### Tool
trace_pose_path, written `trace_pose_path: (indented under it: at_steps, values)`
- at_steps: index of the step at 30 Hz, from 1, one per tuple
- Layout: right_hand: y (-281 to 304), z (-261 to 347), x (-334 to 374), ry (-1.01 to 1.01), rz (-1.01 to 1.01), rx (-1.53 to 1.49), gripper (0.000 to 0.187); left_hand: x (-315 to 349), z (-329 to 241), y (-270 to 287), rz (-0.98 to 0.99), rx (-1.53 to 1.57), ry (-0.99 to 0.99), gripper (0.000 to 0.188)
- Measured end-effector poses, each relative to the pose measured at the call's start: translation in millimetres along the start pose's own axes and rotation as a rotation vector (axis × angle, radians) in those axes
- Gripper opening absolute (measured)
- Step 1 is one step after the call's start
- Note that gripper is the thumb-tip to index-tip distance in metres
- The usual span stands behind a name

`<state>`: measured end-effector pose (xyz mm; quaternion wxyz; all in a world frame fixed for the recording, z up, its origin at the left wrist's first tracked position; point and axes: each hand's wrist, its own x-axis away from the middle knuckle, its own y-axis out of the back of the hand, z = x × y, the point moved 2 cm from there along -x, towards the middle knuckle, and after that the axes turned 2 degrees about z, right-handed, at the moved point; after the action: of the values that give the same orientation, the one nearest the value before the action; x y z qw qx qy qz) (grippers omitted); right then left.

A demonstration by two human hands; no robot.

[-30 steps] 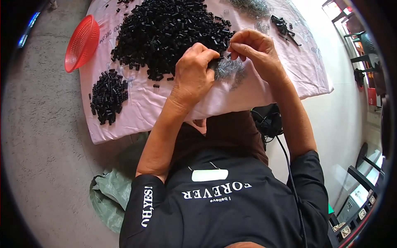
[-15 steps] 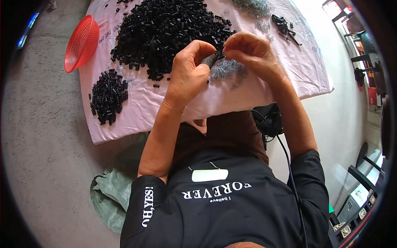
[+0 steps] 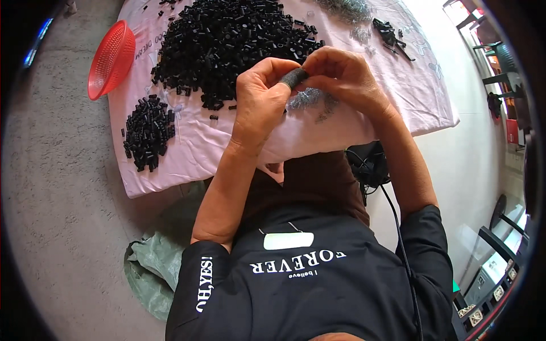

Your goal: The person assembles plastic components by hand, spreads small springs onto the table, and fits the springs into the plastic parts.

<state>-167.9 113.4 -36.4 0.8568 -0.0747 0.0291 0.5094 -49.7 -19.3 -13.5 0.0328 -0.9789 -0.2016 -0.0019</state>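
My left hand is closed in a pinch, its thumb tip in a dark grey cover. A small black cylindrical part sits between its thumb and forefinger, mostly hidden now. My right hand is pinched too, its fingertips meeting the left thumb and the part. Whatever it holds is too small or too covered to make out. Just beyond and below the fingers lies a little heap of thin, silvery pieces that look like springs. A large pile of short black cylinders spreads behind my left hand.
A smaller pile of black cylinders lies at the left on the pink cloth. A red mesh basket leans at the table's left edge. More silvery pieces and some black parts lie at the far right.
My right hand has moved slightly left, so its fingertips now meet the left hand's at the black part. A gap showed between them before.
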Motion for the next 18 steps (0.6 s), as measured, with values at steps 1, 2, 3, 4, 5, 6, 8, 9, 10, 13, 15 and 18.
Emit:
trace_pose_path:
  at_steps: [1, 2, 3, 4, 5, 6, 8, 9, 10, 13, 15, 18]
  values:
    - [0, 0, 0, 0.0, 0.0, -0.003, 0.019, 0, 0, -1, -0.003, -0.014, -0.002, 0.024]
    - [0, -1, 0, -0.001, 0.0, -0.003, 0.019, 0, -1, -2, -0.006, -0.028, -0.005, 0.023]
    - [0, -2, 0, 0.014, -0.005, 0.008, 0.019, 0, -1, -2, -0.006, -0.028, -0.004, 0.023]
    - [0, -3, 0, 0.029, -0.01, 0.019, 0.018, 0, -2, -2, -0.004, -0.032, 0.0, 0.022]
    - [1, -5, -1, 0.028, -0.011, 0.019, 0.018, 0, -2, -3, 0.0, -0.036, 0.004, 0.021]
    - [2, -7, -1, 0.045, -0.023, 0.007, 0.018, 0, -2, -2, 0.001, -0.035, 0.005, 0.021]
    - [3, -7, -1, 0.062, -0.034, -0.006, 0.018, -2, -2, 3, 0.019, -0.108, -0.033, 0.02]
    - [3, -5, -1, 0.054, -0.032, 0.002, 0.017, -2, -1, 7, 0.018, -0.109, -0.033, 0.02]
    - [3, -4, -1, 0.046, -0.03, 0.01, 0.017, -2, 1, 13, -0.014, -0.195, -0.058, 0.019]
    - [7, -3, -1, 0.047, -0.029, -0.022, 0.017, 1, 3, 28, -0.096, -0.367, -0.112, 0.02]
    - [8, -1, -1, 0.059, -0.037, 0.002, 0.016, 5, -1, 33, -0.043, -0.733, -0.263, 0.026]
    - [9, 0, -1, 0.085, -0.046, 0.017, 0.016, 8, 1, 29, -0.024, -0.819, -0.338, 0.03]
